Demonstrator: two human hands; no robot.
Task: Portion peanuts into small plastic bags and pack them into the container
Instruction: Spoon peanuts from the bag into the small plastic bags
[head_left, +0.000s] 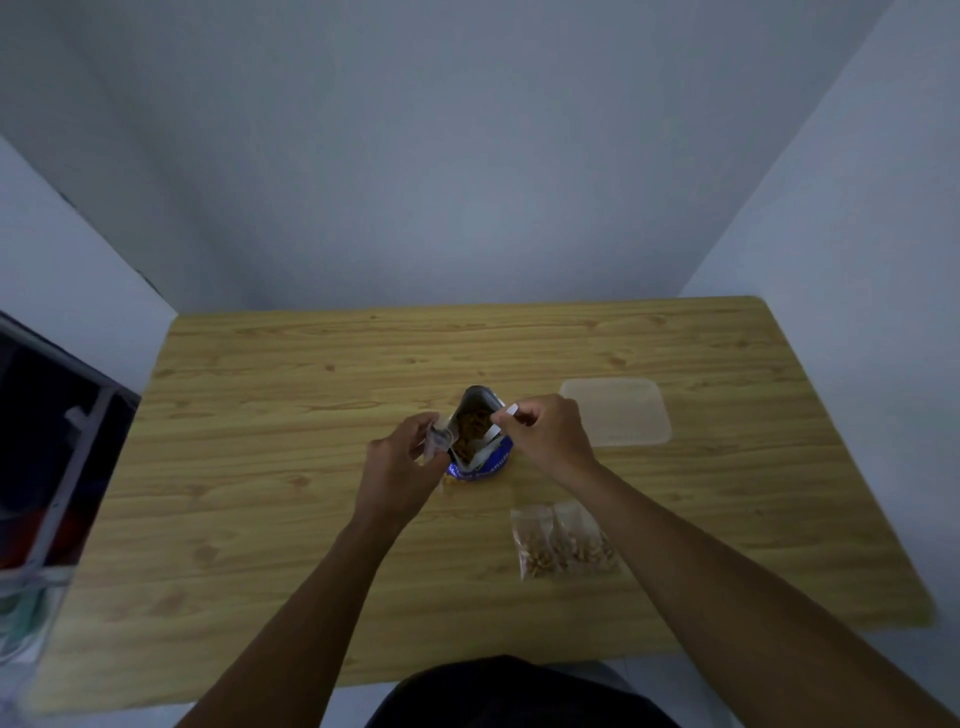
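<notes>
— What are the hands holding?
— The right hand (545, 434) pinches the rim of the open peanut pouch (475, 434); the left hand (400, 462) has its grip closed on a small clear bag (436, 441) beside the mouth.
— And around them?
— Two filled bags (563, 543) lie on the wooden surface (260, 467) near the right forearm; a clear container (615, 410) sits beyond.

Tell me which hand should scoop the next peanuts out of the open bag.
Probably the right hand: it already pinches the peanut bag's rim beside the opening, above the peanuts. The left hand is occupied holding a small plastic bag at the mouth, ready to receive them.
</notes>
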